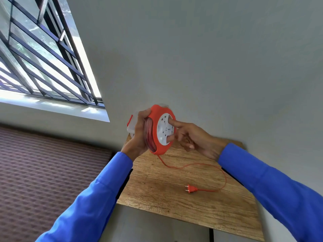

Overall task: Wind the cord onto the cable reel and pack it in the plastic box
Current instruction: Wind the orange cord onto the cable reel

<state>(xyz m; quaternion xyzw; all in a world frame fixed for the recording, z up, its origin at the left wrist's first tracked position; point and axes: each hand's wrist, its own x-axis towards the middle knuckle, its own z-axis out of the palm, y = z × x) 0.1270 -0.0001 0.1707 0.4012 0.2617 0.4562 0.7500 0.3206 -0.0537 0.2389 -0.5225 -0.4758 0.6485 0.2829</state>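
Plastic shell and thin flex make up the cable reel [161, 130], an orange disc with a white socket face, and it looks light and rigid enough to carry in one hand. It is held up on edge above the far end of the wooden table [174, 194], its face turned toward the person's right. Its smooth rim could slip, so the safest hold seems to be around the edge, where the left hand [139, 135] already grips it: fingers wrapped over the top of the rim, palm against the back.

The right hand [190, 137] reaches in from the side with the index finger and a lower finger pressed into recesses of the white face, the other fingers curled loosely and holding nothing. That pose suits turning the inner drum.

The cord [206, 173] is soft and limp. It drops from the bottom of the reel, loops across the table and ends at the plug [191, 189], which lies flat and well apart from both hands. Only a short length looks unwound. It may snag or whip as it draws in, in which case a slow turn seems wise.

Behind the left hand a clear plastic box [131, 127] with an orange clasp is partly hidden.
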